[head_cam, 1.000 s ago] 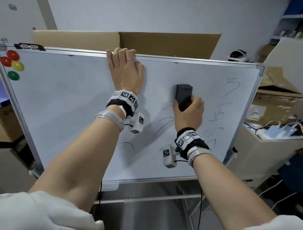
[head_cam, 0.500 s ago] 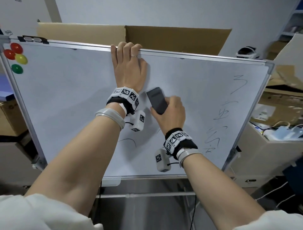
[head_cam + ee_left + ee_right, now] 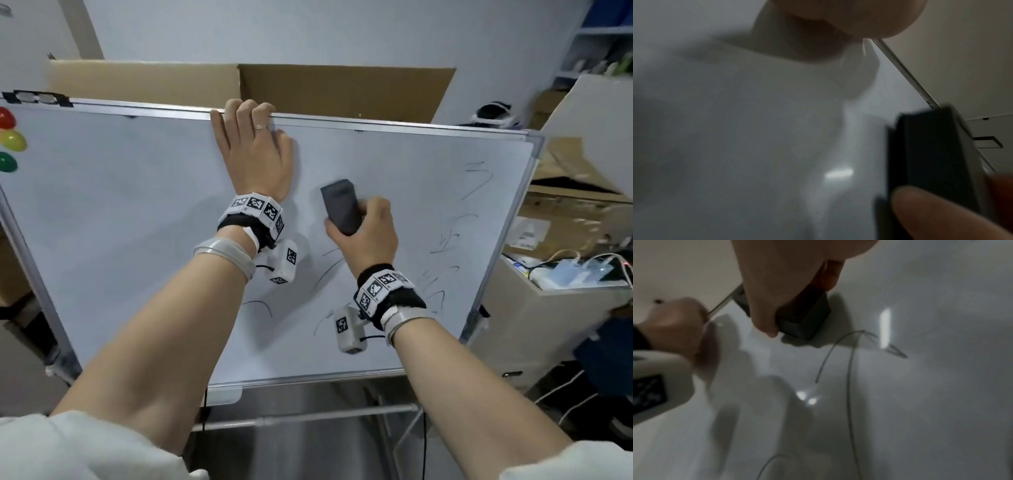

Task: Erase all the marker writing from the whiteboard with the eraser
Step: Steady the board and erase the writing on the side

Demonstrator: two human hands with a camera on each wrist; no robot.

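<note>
Right hand [image 3: 368, 236] presses eraser [image 3: 340, 207] to whiteboard [image 3: 120, 212]; left hand [image 3: 255, 156] grips the top edge.

Eraser: board centre, at 4 o'clock from the left hand, flat on the surface, tilted toward 11 o'clock. Right fingers [image 3: 764, 293] curl round its lower end, pinching it. Left fingers [image 3: 245, 108] lie pressed together, hooked over the frame, palm on the board. Marker strokes [image 3: 448, 240] lie at 3 o'clock and 6 o'clock of the eraser. Magnets [image 3: 12, 140] sit at the board's 9 o'clock edge.

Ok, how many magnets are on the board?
3, stacked at the whiteboard's left edge: red magnet on top, yellow magnet in the middle, green magnet lowest. More may sit off-frame.
</note>
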